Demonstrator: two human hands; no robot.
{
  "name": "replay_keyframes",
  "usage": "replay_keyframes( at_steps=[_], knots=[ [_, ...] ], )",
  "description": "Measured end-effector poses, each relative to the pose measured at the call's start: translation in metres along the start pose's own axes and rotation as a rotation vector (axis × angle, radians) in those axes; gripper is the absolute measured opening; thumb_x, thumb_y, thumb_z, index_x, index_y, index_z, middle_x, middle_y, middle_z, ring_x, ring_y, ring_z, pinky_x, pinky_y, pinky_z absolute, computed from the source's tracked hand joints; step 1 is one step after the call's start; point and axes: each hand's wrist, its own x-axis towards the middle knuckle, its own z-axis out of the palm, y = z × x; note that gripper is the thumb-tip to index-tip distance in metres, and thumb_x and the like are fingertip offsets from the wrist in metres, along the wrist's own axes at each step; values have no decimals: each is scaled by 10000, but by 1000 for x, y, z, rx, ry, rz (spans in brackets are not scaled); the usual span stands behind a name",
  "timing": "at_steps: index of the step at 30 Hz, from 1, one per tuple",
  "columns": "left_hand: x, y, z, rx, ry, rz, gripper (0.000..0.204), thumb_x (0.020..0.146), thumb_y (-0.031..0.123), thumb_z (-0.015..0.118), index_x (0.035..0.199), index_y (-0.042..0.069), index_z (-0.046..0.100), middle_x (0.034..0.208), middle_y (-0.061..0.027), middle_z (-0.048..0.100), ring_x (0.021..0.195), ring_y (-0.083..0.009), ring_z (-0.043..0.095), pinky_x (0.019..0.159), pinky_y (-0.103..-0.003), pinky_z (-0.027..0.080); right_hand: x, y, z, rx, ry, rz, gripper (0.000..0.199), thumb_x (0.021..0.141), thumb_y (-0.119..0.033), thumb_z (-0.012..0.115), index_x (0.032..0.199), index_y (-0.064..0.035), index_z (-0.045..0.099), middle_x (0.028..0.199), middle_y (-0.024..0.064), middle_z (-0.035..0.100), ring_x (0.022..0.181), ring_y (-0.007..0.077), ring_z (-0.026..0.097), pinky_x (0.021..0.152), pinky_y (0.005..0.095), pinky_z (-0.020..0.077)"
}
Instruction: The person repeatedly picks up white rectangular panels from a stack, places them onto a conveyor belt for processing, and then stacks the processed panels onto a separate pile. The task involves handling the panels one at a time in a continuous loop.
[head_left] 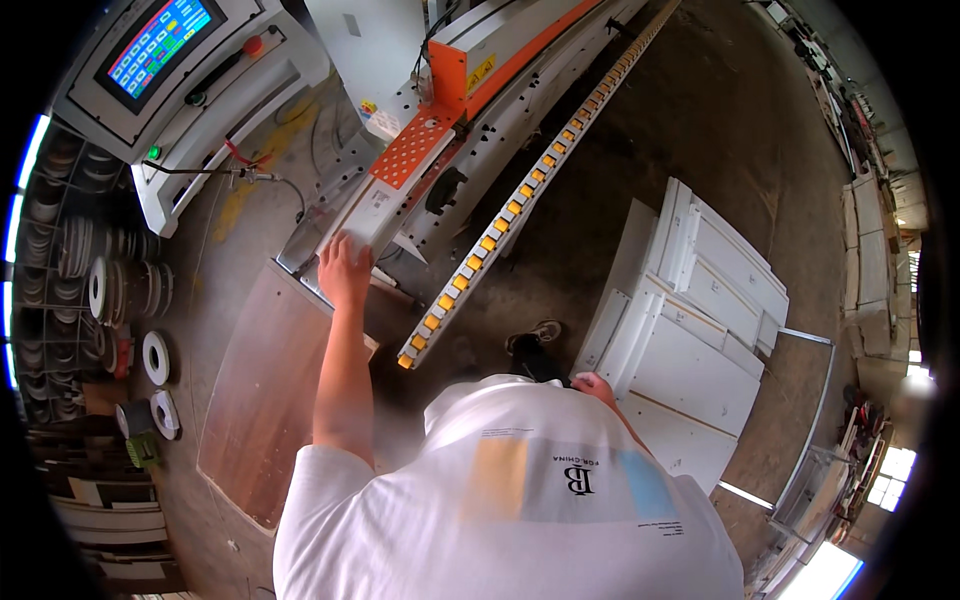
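Observation:
My left hand [345, 268] lies with its fingers stretched over the near end of a flat white piece [367, 212] on the infeed side of a large machine. Just beyond it sits an orange perforated plate [412, 150]. My right hand [597, 388] is low by my side, close to the near edge of a stack of white panels [690, 365]. Its fingers look curled, partly hidden by my body; what they hold, if anything, does not show clearly.
A roller rail [485, 246] with yellow rollers runs along the machine. Left of my arm is a brown wooden board [270, 400]. A control console [150, 70] with a lit screen stands far left, near racks of edge-band rolls [100, 285]. A metal frame [820, 420] lies right of the stack.

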Motion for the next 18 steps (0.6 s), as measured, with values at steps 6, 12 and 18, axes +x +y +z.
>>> replay_keyframes(
  at_steps=[6,12,18],
  knots=[
    [0,-2,3,6,-6,6,373,816,318,718,1121,116,648,1294,-33,630,1224,-271,552,993,-404,462,2,-5,-3,62,-41,27,383,894,-281,723,1149,-4,651,961,105,726,881,157,680,790,302,538],
    [0,2,1,31,-5,12,370,809,295,725,1120,114,639,1311,-29,616,1230,-269,547,992,-398,465,5,-4,-3,38,-24,4,385,880,-297,739,1128,-13,661,942,105,733,854,162,690,768,305,541],
    [6,8,8,-5,-1,15,371,796,276,741,1117,124,634,1289,-12,620,1239,-243,543,977,-387,474,3,-4,-4,-1,-4,-7,367,877,-300,741,1110,-24,675,944,99,735,855,164,690,774,307,541]
  ],
)
